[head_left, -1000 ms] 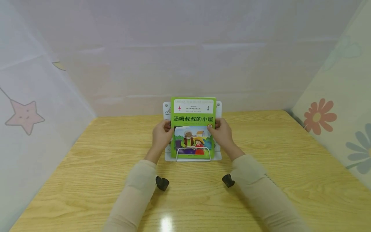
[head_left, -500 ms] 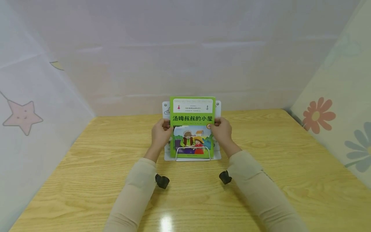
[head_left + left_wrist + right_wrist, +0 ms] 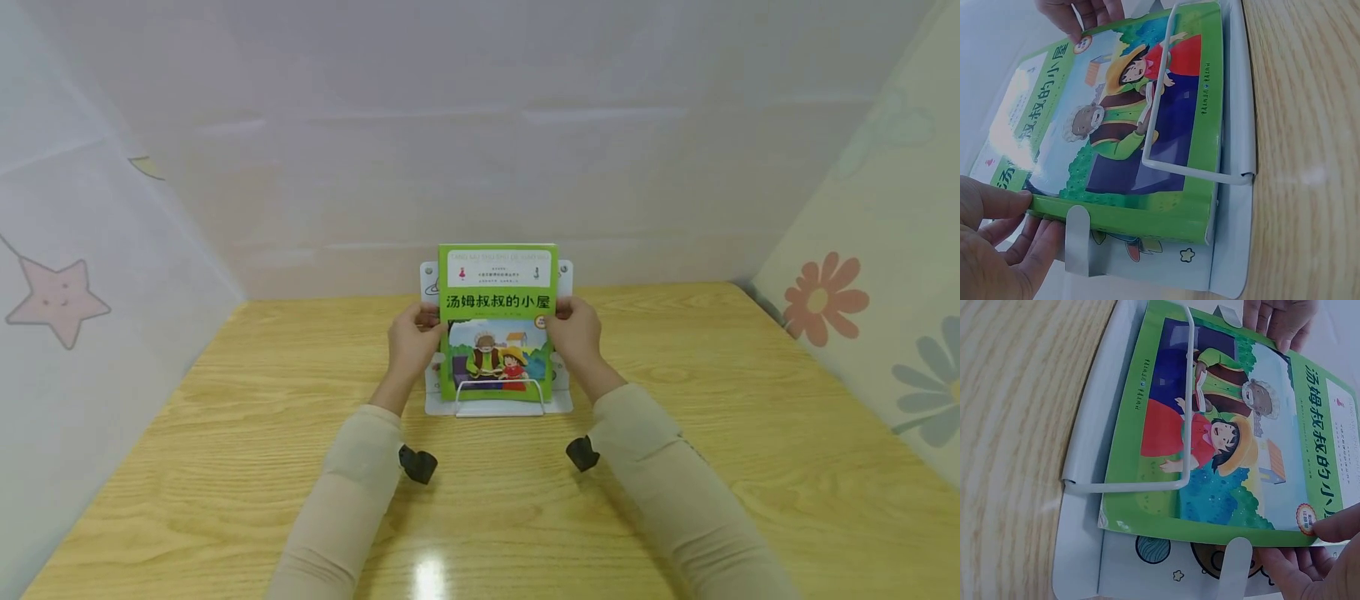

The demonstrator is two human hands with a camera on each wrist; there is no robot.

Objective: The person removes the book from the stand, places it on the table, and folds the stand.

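A green picture book (image 3: pixel 498 287) with Chinese characters on its cover stands nearly upright in a white book stand (image 3: pixel 560 402). My left hand (image 3: pixel 412 343) pinches the book's left edge, thumb in front and fingers behind. On the opposite edge, my right hand (image 3: pixel 576 333) grips it the same way. A white wire bar (image 3: pixel 1152 125) of the stand crosses in front of the lower cover. In the left wrist view, the book's bottom edge sits a little off the stand's ledge (image 3: pixel 1241 94). Most of the stand's printed back panel is hidden behind the book.
Small metal side tabs (image 3: pixel 1235 569) stick forward from the stand beside the book. The stand rests on a wood-grain table (image 3: pixel 300 400). Pale cloth walls (image 3: pixel 480 167) rise behind and at both sides. A black wrist camera (image 3: pixel 417 464) hangs under each sleeve.
Over the last half second both hands have raised the book slightly, and its bottom edge has come up behind the wire bar. The stand has stayed in place.
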